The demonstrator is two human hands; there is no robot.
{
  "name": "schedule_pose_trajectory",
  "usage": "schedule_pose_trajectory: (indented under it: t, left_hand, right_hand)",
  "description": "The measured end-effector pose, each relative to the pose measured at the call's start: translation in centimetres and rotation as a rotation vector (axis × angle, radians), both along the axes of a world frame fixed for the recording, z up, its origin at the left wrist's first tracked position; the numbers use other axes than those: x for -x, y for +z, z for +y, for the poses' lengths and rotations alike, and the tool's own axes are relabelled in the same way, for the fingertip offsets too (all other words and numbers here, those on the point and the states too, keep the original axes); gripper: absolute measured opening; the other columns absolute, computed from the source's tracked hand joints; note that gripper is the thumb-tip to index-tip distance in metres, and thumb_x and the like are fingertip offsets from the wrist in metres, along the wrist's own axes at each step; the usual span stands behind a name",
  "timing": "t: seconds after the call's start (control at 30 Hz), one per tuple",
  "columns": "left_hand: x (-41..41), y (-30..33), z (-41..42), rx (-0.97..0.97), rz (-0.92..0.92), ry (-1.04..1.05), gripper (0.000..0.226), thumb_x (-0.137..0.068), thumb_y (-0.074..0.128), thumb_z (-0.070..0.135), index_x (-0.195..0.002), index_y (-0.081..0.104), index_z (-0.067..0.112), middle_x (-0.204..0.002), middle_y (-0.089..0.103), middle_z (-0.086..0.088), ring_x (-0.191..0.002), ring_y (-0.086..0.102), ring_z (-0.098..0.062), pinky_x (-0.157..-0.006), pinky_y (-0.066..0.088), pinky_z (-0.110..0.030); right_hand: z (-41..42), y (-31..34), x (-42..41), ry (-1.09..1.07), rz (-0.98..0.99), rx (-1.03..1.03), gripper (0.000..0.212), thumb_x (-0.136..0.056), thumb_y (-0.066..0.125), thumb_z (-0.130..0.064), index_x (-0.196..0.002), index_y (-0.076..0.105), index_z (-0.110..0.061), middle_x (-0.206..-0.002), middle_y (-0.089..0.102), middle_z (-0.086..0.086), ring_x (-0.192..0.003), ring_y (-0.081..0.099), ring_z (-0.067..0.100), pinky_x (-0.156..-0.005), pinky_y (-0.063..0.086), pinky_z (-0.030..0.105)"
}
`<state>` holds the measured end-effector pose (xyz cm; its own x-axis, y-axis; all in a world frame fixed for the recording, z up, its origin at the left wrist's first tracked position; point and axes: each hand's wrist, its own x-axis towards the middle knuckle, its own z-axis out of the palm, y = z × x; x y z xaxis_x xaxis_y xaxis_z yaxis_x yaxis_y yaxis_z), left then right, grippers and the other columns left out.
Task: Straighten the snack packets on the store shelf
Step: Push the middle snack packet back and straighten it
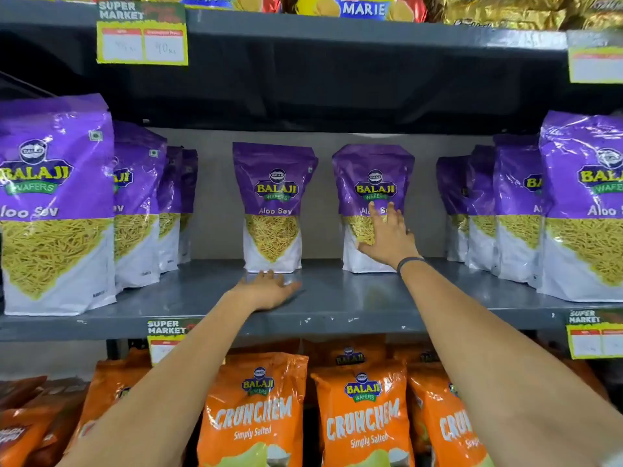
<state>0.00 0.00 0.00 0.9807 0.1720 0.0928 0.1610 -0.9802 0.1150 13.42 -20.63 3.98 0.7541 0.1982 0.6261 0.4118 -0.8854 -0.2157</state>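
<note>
Purple Balaji Aloo Sev packets stand on the grey middle shelf [337,308]. Two stand upright alone at the back: the centre-left packet [273,203] and the centre-right packet [371,176]. My right hand [387,234] lies flat against the front of the centre-right packet, fingers spread, covering part of its label. My left hand [269,289] rests palm-up on the shelf just in front of the centre-left packet's base, fingers apart, holding nothing. A row of the same packets [57,203] runs front to back at the left, another row [583,210] at the right.
Orange Crunchem packets [256,416] fill the shelf below. Marie biscuit packs [364,8] sit on the top shelf. Yellow price tags [141,35] hang from the shelf edges. A dark band is on my right wrist [409,262].
</note>
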Motion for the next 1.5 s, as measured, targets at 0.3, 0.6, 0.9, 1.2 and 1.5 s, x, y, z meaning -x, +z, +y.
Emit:
schedule_pose_trajectory:
  t: [0.3,0.6,0.9,1.2,1.5]
  left_hand:
    - [-0.7,-0.3,0.4,0.001,0.006,0.007,0.062,-0.093,0.021,0.058,-0.145,0.030,0.025,-0.159,0.020,-0.005,-0.146,0.020,-0.024,-0.119,0.018,-0.042]
    - [-1.2,-0.6,0.7,0.008,0.020,0.030,0.063,-0.093,0.022,0.058,-0.147,0.028,0.025,-0.161,0.015,0.000,-0.148,0.014,-0.017,-0.121,0.008,-0.046]
    - [-1.1,-0.6,0.7,0.005,0.034,0.037,0.065,-0.093,0.021,0.058,-0.148,0.024,0.025,-0.161,0.012,0.001,-0.149,0.010,-0.016,-0.123,0.008,-0.045]
    - [-0.9,-0.5,0.6,0.010,0.046,0.040,0.064,-0.093,0.021,0.058,-0.149,0.021,0.025,-0.161,0.011,0.000,-0.149,0.009,-0.016,-0.122,0.006,-0.045]
    - [-1.0,-0.4,0.5,0.014,0.045,0.046,0.064,-0.093,0.022,0.057,-0.148,0.024,0.024,-0.161,0.012,-0.002,-0.148,0.012,-0.018,-0.122,0.008,-0.047]
  right_hand:
    - [0.8,-0.5,-4.6,-0.089,-0.072,-0.030,0.114,-0.067,0.067,-0.070,-0.152,0.002,-0.030,-0.160,-0.011,0.015,-0.145,0.000,0.046,-0.103,0.027,0.074]
    - [2.2,-1.5,-6.2,-0.128,-0.129,-0.031,0.122,-0.061,0.067,-0.076,-0.151,-0.004,-0.033,-0.159,-0.016,0.017,-0.142,0.003,0.052,-0.092,0.038,0.073]
    - [2.4,-1.7,-6.1,-0.140,-0.144,-0.053,0.109,-0.067,0.074,-0.059,-0.151,0.009,-0.033,-0.160,0.000,0.017,-0.136,0.023,0.047,-0.090,0.048,0.063]
    - [2.4,-1.8,-5.9,-0.156,-0.125,-0.045,0.103,-0.070,0.072,-0.059,-0.150,0.013,-0.034,-0.157,0.008,0.017,-0.130,0.030,0.043,-0.090,0.049,0.058]
    - [2.0,-1.8,-4.8,-0.171,-0.136,-0.051,0.105,-0.069,0.073,-0.058,-0.150,0.011,-0.035,-0.157,0.008,0.018,-0.129,0.031,0.042,-0.091,0.049,0.059]
